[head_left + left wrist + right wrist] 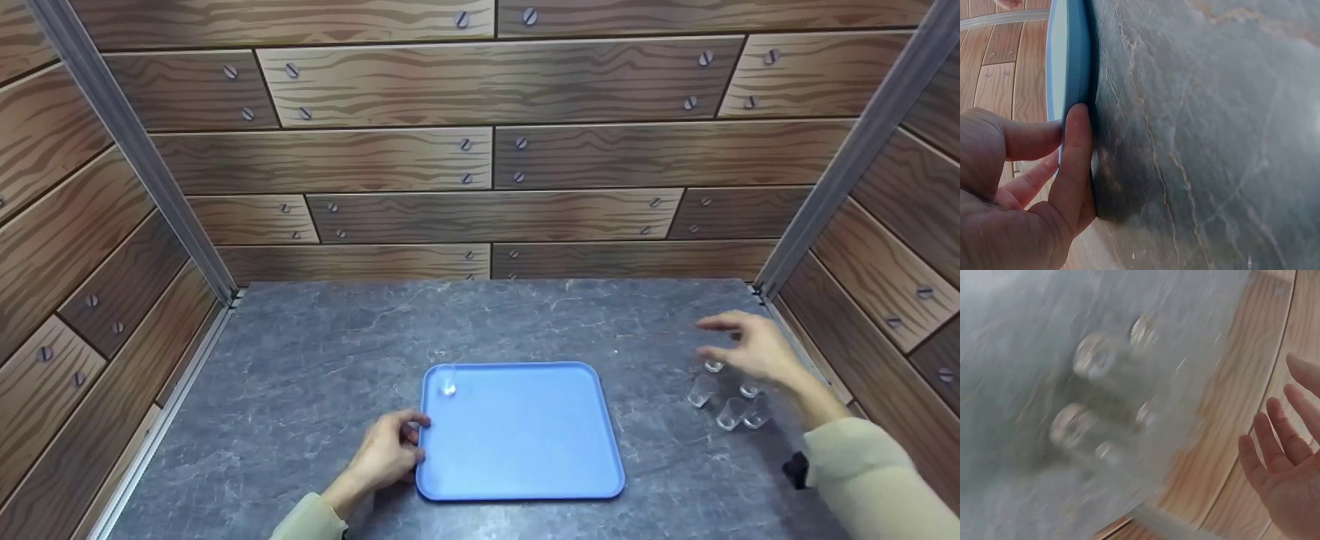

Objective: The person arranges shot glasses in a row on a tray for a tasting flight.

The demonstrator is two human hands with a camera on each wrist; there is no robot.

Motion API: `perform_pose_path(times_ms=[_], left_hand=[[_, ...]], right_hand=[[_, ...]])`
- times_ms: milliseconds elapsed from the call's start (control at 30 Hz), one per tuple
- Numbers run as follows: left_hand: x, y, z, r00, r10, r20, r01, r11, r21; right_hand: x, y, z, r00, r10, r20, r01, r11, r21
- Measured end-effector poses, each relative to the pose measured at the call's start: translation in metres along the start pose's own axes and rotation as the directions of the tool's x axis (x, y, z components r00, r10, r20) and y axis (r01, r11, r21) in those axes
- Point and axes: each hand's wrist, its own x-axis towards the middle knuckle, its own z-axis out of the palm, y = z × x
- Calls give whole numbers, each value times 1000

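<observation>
A blue rectangular tray [525,435] lies on the table in the head view. At its left rim my left hand [386,450] grips the edge; the left wrist view has the thumb and fingers [1076,135] against the tray's wall [1077,56]. One small clear shot glass [448,386] stands on the tray's far left corner. Above a cluster of several more clear shot glasses [731,414] at the right hovers my right hand [757,349], thumb and fingers spread apart with nothing between them. Motion blurs these glasses in the right wrist view, where the hand [1292,461] is apart from them.
The table [300,360] has a grey marbled top. Wood-plank-patterned panels [420,157] enclose it at the back and both sides, with metal rails [840,150] along the corners. A dark object [796,470] shows at the right sleeve's cuff.
</observation>
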Motion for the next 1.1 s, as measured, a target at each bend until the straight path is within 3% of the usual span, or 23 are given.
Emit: perform_pose_path(times_ms=[100,267,433,633,867,1100], left_hand=[[0,0,-1,1000,-10,2,10,1000,-1],[0,-1,0,1000,2,11,-2,1000,-7],[1,-1,1,1000,3,5,-3,1000,-13],[1,0,0,1000,-13,-2,13,1000,9],[1,0,0,1000,-10,-13,10,1000,6],[0,-1,0,1000,7,-14,-7,1000,-4]], right_hand=[[-2,20,-4,998,62,-12,-63,998,-11],[-7,41,-5,972,202,117,-206,978,26],[-10,49,1,952,251,172,-271,957,100],[-8,53,5,953,251,172,-278,949,151],[-6,55,6,940,285,188,-308,946,103],[-7,55,10,950,263,166,-283,953,112]])
